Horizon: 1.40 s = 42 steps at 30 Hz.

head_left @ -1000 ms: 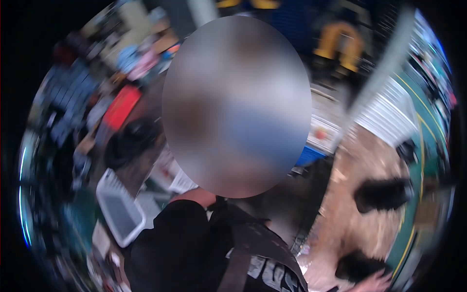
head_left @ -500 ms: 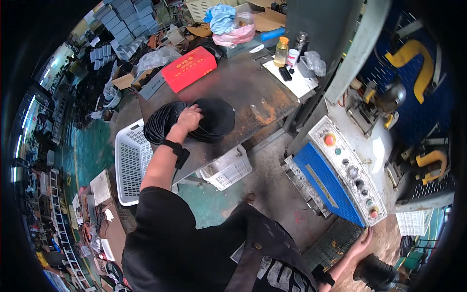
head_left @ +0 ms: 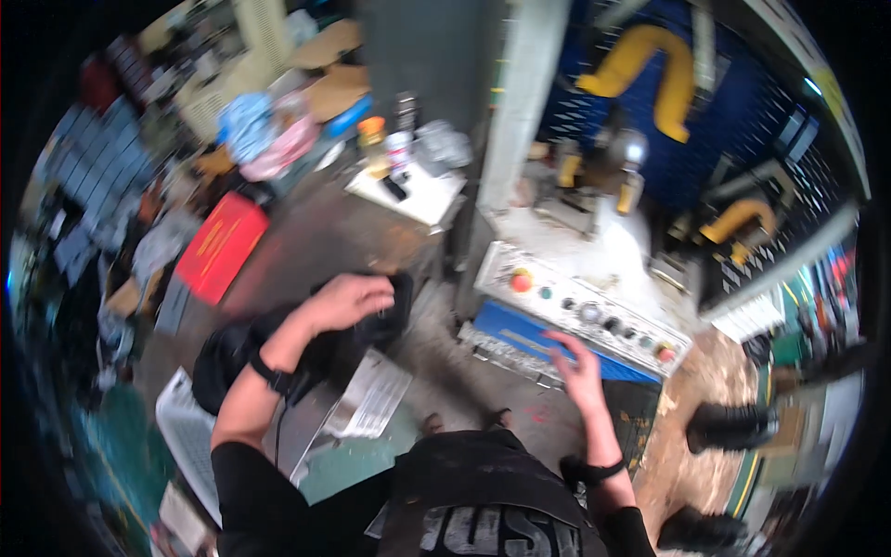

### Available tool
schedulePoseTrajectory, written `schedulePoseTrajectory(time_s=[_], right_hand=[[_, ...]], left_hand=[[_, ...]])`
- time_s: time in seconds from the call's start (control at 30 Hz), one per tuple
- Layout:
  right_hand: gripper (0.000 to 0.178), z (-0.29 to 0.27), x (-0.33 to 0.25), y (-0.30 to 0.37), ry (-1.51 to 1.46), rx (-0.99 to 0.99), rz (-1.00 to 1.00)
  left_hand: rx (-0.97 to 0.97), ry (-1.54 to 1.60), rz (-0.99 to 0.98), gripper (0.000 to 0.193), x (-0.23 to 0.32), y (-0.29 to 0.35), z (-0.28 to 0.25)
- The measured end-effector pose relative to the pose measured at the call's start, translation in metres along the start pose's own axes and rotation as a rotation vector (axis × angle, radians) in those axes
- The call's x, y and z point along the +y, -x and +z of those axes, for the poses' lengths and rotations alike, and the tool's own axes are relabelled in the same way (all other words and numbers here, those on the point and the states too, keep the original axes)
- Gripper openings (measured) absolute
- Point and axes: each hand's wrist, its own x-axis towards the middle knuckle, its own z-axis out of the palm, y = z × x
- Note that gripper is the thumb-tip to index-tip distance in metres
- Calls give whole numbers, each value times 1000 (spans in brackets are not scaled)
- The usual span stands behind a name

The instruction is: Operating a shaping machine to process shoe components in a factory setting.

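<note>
My left hand (head_left: 348, 302) is closed on the edge of a black disc (head_left: 397, 302), held above the near right part of a dark metal table (head_left: 316, 223). Blur and the hand hide much of that disc. A pile of similar black discs (head_left: 223, 362) lies beside my left forearm. My right hand (head_left: 578, 371) has its fingers apart, with nothing in it. It is in front of a machine's blue panel (head_left: 510, 331), below the control strip (head_left: 589, 311) with its red and green buttons.
A red box (head_left: 223, 248) sits on the table's far left. Bottles (head_left: 373, 144) stand on a white board (head_left: 418, 195) at its far right. White crates (head_left: 371, 395) are below the table's near edge. Dark rolls (head_left: 733, 425) stand at the right.
The view has turned right towards the machine. My left hand has moved right with a disc away from the pile. My right hand has risen from the lower right to the panel.
</note>
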Motion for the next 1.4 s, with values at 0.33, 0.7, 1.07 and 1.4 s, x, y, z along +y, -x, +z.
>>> schedulePoseTrajectory(time_s=[0.33,0.7,1.07,1.4], right_hand=[[19,-59,-36,-86,-815,-2,-42],[9,-165,-49,-258,-1395,195,-156],[42,-107,39,-171,-1660,-127,209],[50,-20,65,-185,-1604,441,441]], left_hand=[[-65,544,315,29,180,-183,8],[-82,858,322,58,235,-357,-31],[94,490,499,49,223,-364,-6],[360,420,814,32,202,-352,22]])
